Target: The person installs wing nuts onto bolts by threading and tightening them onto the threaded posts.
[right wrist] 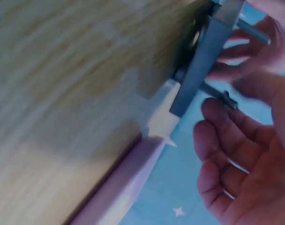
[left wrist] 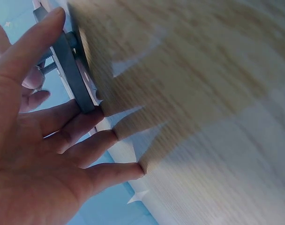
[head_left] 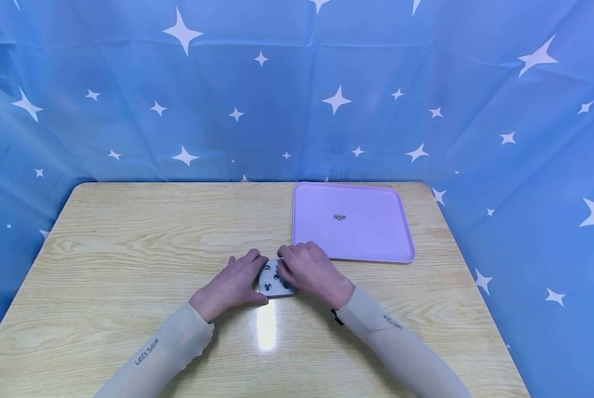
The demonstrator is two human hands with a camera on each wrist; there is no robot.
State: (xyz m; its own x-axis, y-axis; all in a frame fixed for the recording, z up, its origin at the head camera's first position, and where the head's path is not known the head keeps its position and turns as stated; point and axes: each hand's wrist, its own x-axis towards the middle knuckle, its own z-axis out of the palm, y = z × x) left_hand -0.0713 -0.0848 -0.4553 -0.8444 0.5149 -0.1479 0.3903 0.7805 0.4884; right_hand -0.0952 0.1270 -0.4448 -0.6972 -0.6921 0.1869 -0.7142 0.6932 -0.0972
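Observation:
A small grey metal plate (head_left: 277,285) with several holes and bolts lies in front of me at the table's middle. My left hand (head_left: 234,283) grips its left side, thumb at the near edge and fingers at the far edge. Over the plate's right side is my right hand (head_left: 313,271). In the right wrist view its thumb and fingertips pinch a small wing nut (right wrist: 229,100) at the end of a bolt standing out of the plate. A second bolt (right wrist: 255,32) stands bare beside it. The right fingers partly cover the plate in the head view.
A purple tray (head_left: 371,243) lies at the back right of the wooden table (head_left: 142,249), close behind my right hand. A few small metal wing nuts (head_left: 340,217) sit in it. A blue curtain with white stars (head_left: 287,121) hangs around the table.

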